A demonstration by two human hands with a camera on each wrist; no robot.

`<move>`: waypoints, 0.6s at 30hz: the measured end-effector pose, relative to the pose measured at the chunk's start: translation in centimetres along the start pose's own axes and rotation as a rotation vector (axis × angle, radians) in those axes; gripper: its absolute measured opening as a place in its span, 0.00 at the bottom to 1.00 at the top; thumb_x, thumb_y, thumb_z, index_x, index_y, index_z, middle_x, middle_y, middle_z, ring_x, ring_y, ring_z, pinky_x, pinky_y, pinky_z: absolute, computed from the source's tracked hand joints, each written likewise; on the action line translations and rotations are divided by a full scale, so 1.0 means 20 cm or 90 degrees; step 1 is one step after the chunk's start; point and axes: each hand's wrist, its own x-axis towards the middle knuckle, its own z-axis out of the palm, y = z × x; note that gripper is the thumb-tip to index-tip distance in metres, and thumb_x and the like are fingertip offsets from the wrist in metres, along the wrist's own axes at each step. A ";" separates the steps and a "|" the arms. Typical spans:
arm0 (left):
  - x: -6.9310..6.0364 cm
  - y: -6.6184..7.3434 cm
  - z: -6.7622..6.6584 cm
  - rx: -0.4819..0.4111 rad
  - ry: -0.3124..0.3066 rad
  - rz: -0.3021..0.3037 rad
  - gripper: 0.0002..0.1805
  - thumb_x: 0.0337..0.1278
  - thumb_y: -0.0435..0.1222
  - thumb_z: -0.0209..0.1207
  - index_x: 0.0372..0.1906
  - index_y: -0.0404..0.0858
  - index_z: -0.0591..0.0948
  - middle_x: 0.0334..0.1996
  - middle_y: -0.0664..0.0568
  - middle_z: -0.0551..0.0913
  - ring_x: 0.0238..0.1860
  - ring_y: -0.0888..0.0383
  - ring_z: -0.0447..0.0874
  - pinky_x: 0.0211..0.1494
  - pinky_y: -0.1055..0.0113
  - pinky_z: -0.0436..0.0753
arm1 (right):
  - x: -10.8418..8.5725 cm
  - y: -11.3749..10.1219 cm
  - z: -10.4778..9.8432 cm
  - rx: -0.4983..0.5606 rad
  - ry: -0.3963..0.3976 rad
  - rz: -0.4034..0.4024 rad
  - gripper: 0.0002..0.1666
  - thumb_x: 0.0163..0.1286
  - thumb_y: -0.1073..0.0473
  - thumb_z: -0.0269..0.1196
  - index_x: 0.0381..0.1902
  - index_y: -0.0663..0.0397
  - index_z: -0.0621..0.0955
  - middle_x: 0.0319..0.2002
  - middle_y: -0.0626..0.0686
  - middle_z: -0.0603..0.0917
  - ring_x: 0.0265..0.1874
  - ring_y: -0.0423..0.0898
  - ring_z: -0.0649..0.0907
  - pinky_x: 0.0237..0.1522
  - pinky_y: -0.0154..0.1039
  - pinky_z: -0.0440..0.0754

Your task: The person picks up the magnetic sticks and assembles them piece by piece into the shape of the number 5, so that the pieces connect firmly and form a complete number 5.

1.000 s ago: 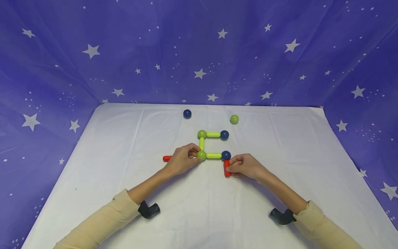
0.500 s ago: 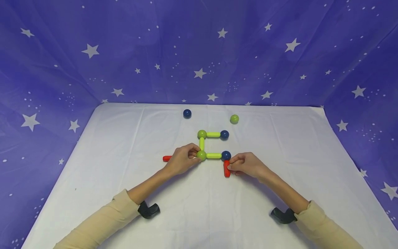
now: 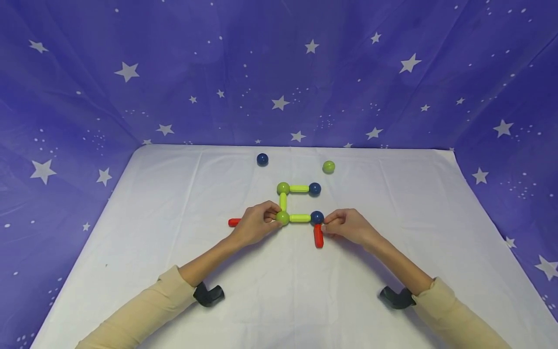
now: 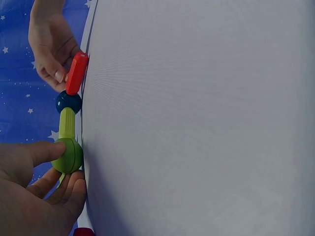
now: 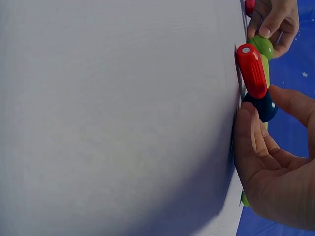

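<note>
There are six balls, three yellow rods and two red rods.

The left sleeve and right sleeve are beige with folded cuffs; a black elbow-shaped fitting adjoins each cuff.

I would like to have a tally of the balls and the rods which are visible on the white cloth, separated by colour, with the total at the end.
Green balls: 3
Dark blue balls: 3
Yellow-green rods: 3
Red rods: 2
Total: 11
</note>
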 end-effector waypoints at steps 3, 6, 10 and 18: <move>0.00 0.00 0.00 0.005 -0.002 0.001 0.15 0.54 0.27 0.70 0.47 0.31 0.81 0.40 0.48 0.85 0.42 0.56 0.85 0.48 0.67 0.83 | 0.01 0.00 -0.01 0.012 0.002 -0.004 0.19 0.64 0.58 0.71 0.47 0.63 0.81 0.31 0.51 0.86 0.31 0.47 0.82 0.35 0.38 0.81; 0.00 -0.01 0.00 0.008 -0.003 0.001 0.15 0.55 0.28 0.69 0.47 0.31 0.81 0.40 0.48 0.85 0.42 0.56 0.85 0.48 0.66 0.83 | 0.02 0.00 -0.02 0.029 0.000 -0.016 0.20 0.63 0.59 0.70 0.49 0.64 0.80 0.32 0.52 0.86 0.31 0.47 0.82 0.34 0.36 0.80; 0.00 -0.01 0.00 0.005 -0.003 0.001 0.15 0.55 0.28 0.69 0.47 0.31 0.81 0.40 0.48 0.85 0.42 0.56 0.85 0.48 0.65 0.83 | 0.03 0.00 -0.02 0.036 -0.003 -0.037 0.21 0.64 0.59 0.69 0.51 0.64 0.80 0.35 0.53 0.85 0.31 0.47 0.80 0.33 0.35 0.79; 0.00 -0.01 0.00 0.000 -0.004 0.002 0.15 0.55 0.28 0.69 0.47 0.31 0.81 0.40 0.48 0.85 0.42 0.56 0.84 0.48 0.67 0.83 | 0.06 -0.03 -0.01 0.001 0.009 -0.037 0.21 0.63 0.55 0.71 0.52 0.56 0.82 0.42 0.51 0.86 0.42 0.50 0.80 0.40 0.40 0.78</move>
